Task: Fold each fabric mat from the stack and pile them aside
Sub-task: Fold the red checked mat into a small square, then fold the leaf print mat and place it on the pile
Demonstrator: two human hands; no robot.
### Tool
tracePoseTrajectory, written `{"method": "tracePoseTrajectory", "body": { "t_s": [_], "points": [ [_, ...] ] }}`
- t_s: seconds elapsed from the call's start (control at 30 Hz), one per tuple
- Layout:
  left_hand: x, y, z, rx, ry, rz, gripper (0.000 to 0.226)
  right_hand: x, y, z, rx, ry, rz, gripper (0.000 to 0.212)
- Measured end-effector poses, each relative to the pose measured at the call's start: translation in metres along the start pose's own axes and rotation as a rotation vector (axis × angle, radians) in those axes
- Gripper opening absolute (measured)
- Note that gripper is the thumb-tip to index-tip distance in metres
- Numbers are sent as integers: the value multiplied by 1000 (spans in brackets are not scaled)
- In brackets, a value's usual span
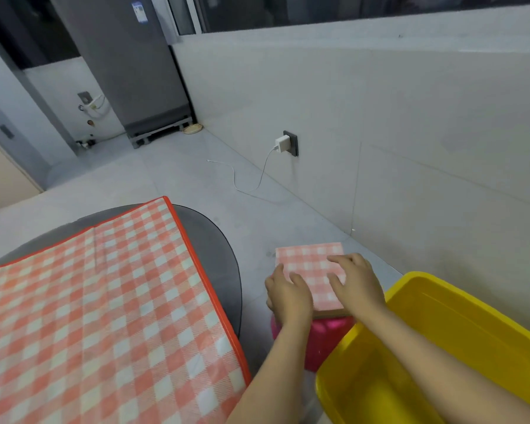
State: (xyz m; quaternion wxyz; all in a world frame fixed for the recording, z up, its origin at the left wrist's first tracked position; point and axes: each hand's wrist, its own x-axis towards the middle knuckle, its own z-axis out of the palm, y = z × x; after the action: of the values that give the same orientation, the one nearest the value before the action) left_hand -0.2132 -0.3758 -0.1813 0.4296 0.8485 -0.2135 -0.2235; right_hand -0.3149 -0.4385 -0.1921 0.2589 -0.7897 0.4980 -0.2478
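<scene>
— While both hands were down on the folded mat (pixel 311 272), where was that mat sitting?

— It sat on top of a pink stool (pixel 326 338), to the right of the dark round table (pixel 218 249). The folded mat was a small square with pink and white checks.

— What were the hands doing?

— The left hand (pixel 288 293) lay on the near left edge of the folded mat. Its fingers were flat on top and its thumb was at the left side. The right hand (pixel 355 283) lay on the near right part, fingers spread out flat. Neither hand was curled tight; both just pressed on the cloth.

— Was there another mat?

— Yes. A big open mat (pixel 104 301) with an orange edge was spread over the table on the left. It had the same checks.

— What else was near?

— A yellow tub (pixel 459 301) stood at the near right, just beside the stool. Far away, a white charger (pixel 282 144) was plugged into the wall, and its cable (pixel 242 185) trailed on the floor. A grey fridge (pixel 135 65) stood at the far left.
</scene>
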Motion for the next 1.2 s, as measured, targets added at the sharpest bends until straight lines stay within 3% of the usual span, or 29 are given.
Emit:
{"method": "tracePoseTrajectory", "body": {
  "t_s": [0.27,0.57,0.7,0.97,1.2],
  "points": [
    [-43,47,-114,-257,12,337,36,-21,-123,-68,170,87,-339,28],
    [-90,-5,-259,-85,110,445,28,-101,-235,-45,319,-40,-598,23],
    [-114,-52,-305,41,111,460,21,-139,-250,-14,336,-187,-667,22],
    [-145,-124,-357,301,20,426,13,-181,-251,26,137,-440,-770,24],
    [-153,-153,-373,232,-137,416,3,-191,-240,34,25,-582,-938,29]
  ]
}}
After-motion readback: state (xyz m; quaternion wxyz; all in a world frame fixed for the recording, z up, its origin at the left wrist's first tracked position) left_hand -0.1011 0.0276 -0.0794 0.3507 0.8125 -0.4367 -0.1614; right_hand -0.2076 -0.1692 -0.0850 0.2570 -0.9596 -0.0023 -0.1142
